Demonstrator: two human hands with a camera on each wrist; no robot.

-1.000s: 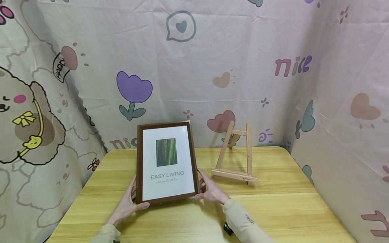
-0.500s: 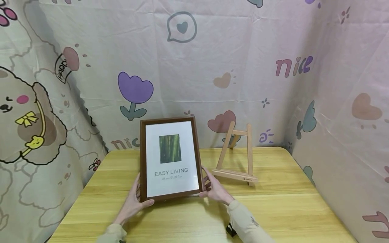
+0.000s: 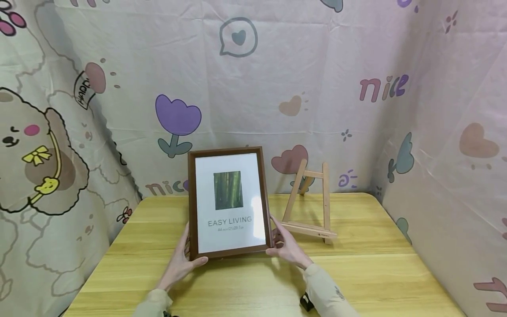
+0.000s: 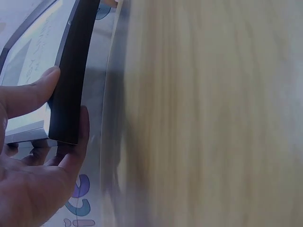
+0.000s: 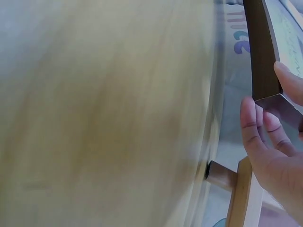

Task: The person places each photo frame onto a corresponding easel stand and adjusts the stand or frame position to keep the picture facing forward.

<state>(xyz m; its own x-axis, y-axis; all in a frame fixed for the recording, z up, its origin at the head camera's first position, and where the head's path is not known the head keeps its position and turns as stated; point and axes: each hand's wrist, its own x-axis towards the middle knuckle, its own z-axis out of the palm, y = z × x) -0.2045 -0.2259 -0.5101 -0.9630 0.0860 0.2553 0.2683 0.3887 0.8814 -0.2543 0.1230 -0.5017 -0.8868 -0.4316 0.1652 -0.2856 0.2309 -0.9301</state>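
A brown picture frame [image 3: 229, 246] with a white insert reading "EASY LIVING" and a green bamboo picture is held upright, leaning slightly back. My left hand [image 3: 183, 259] grips its lower left corner, thumb on the front edge and fingers behind, as the left wrist view shows too [image 4: 42, 175]. At the lower right corner my right hand [image 3: 288, 246] grips the frame the same way; in the right wrist view its fingers [image 5: 255, 132] curl under the corner. A small wooden easel [image 3: 326, 198] stands just right of the right hand, which overlaps the left end of its ledge in the head view.
The wooden table [image 3: 376, 273] carries the easel toward its back right. A printed fabric curtain [image 3: 245, 88] hangs close behind the table and along both sides.
Both hands have lifted the picture frame and carried it a little to the right, nearer the easel. The easel stands where it was.
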